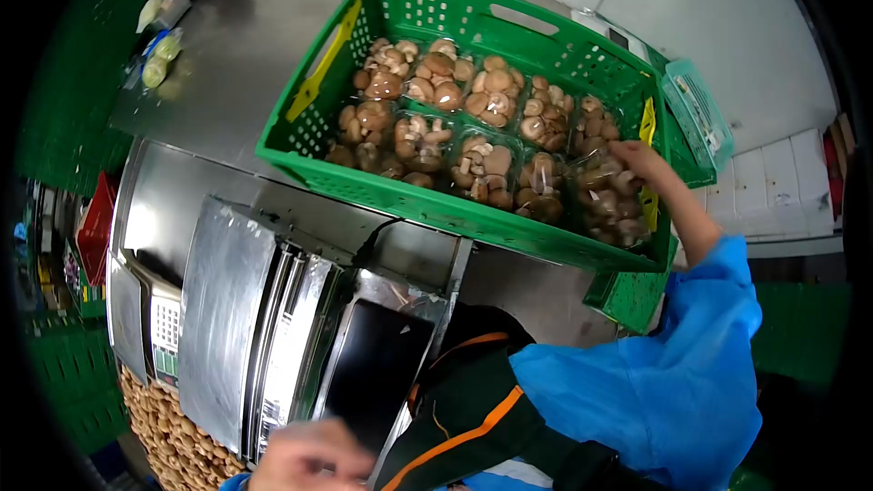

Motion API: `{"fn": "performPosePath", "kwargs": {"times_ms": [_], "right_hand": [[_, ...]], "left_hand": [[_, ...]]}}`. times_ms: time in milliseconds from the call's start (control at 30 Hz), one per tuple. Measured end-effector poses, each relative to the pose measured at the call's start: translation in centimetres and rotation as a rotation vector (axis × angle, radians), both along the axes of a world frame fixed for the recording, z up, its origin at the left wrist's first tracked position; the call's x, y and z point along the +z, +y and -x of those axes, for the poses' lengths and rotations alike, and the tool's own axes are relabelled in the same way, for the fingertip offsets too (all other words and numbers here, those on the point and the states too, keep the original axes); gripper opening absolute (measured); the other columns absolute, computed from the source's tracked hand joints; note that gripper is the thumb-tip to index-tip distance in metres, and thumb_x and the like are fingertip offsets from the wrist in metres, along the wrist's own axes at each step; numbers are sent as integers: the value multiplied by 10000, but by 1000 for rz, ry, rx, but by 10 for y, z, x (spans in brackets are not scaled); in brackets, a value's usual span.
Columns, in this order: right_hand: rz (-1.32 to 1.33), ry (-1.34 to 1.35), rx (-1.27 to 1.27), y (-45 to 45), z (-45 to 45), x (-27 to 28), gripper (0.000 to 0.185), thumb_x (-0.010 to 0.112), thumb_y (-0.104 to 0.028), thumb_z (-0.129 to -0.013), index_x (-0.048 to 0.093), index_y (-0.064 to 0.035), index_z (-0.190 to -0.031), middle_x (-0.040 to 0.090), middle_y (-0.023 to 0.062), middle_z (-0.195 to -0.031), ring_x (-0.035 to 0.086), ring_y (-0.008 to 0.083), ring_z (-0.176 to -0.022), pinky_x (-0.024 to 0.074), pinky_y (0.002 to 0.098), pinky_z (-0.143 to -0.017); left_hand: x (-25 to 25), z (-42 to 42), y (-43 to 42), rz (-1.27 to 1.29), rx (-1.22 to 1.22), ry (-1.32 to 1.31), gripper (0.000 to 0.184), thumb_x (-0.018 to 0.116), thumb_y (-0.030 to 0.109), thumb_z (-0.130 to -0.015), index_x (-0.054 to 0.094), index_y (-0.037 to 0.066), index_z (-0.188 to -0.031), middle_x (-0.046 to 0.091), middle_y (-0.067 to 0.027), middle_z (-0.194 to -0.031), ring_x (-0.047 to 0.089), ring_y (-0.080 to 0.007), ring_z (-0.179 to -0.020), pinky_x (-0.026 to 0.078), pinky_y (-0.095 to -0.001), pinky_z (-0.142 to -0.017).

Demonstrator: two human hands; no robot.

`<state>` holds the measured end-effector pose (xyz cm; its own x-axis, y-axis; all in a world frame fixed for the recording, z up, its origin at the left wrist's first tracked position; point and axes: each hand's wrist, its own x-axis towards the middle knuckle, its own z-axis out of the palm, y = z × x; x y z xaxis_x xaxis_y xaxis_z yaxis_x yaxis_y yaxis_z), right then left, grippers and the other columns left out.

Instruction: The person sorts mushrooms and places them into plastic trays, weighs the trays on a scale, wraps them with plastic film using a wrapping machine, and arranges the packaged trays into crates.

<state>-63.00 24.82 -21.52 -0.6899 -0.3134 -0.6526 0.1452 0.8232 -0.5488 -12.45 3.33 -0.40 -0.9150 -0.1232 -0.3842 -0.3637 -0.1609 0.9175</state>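
Observation:
My right hand (639,162) reaches into the right end of a green plastic crate (436,200). Its fingers are closed at the upper edge of a clear-wrapped pack of mushrooms (611,205) in the crate's near right corner; the fingertips are partly hidden. More wrapped packs of brown mushrooms (494,91) sit side by side in two rows there. Low in the view, my left hand (314,456) is smeared by motion in front of the metal wrapping machine (227,300). Its fingers cannot be made out clearly, and nothing shows in it.
A scale with a keypad (165,327) stands left of the machine, above a heap of loose mushrooms (177,432). Small wrapped green items (159,64) lie on the steel table (241,55). A teal basket (696,114) sits beyond the crate's right end.

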Motion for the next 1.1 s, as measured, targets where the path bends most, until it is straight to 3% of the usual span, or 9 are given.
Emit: {"fn": "performPosePath", "kwargs": {"times_ms": [100,233,500,667,767,800,867,933,1100], "right_hand": [[-364,255,307,10,12,-38,413,566,-372,-799,557,-11,-999,610,99,-909,611,237,-695,506,362,-507],[-176,176,210,9,-24,-4,484,554,-247,-820,395,-38,-1227,598,168,-949,629,295,-689,524,344,-465],[-458,230,506,-23,-8,40,282,565,-53,-753,528,17,-1023,612,207,-862,628,272,-533,503,322,-422],[-600,495,597,4,-13,-24,388,521,-187,-768,462,64,-1058,597,276,-891,579,400,-898,467,454,-780],[-556,419,569,-15,-47,26,471,557,-297,-775,473,67,-1061,591,277,-931,585,382,-909,482,442,-759],[-587,-78,432,-39,-61,65,606,577,-431,-766,471,37,-1135,585,250,-990,585,353,-936,496,409,-747],[-248,-141,747,-4,-43,-20,705,583,-529,-737,456,-21,-1209,558,223,-1075,559,338,-993,480,390,-797],[-176,-170,523,9,-44,-71,622,575,-515,-763,510,-26,-1142,576,167,-1069,556,271,-946,455,359,-809],[-228,28,706,8,-44,-37,731,585,-519,-724,372,-111,-1291,408,229,-1263,479,352,-1101,409,419,-900]], "left_hand": [[-45,14,23,-310,379,-176,378,734,57,-660,579,9,-1001,510,-18,-716,460,-90,-634,343,-197,-564],[-60,-7,42,-481,675,-122,406,656,57,-734,517,23,-1114,435,-8,-672,379,-85,-547,297,-195,-489],[-50,-2,50,-453,828,-102,275,624,163,-802,470,45,-996,368,0,-658,325,-83,-516,257,-198,-458],[-59,-3,61,-505,874,-39,264,618,174,-811,460,40,-975,383,-3,-691,353,-83,-559,280,-202,-475],[-61,-11,65,-495,929,-16,261,615,167,-814,467,44,-990,375,6,-690,348,-85,-551,277,-196,-470],[-63,-12,65,-481,943,14,260,614,164,-814,470,46,-996,372,8,-690,346,-85,-549,276,-194,-468],[-58,1,65,-481,978,26,265,618,172,-813,469,48,-992,367,12,-692,343,-85,-545,274,-190,-464],[-53,21,66,-513,961,40,278,635,195,-803,456,55,-963,361,10,-698,338,-86,-548,273,-191,-471],[-56,40,68,-486,753,-31,260,607,187,-820,455,34,-966,373,-6,-687,345,-105,-558,291,-228,-517]]}}
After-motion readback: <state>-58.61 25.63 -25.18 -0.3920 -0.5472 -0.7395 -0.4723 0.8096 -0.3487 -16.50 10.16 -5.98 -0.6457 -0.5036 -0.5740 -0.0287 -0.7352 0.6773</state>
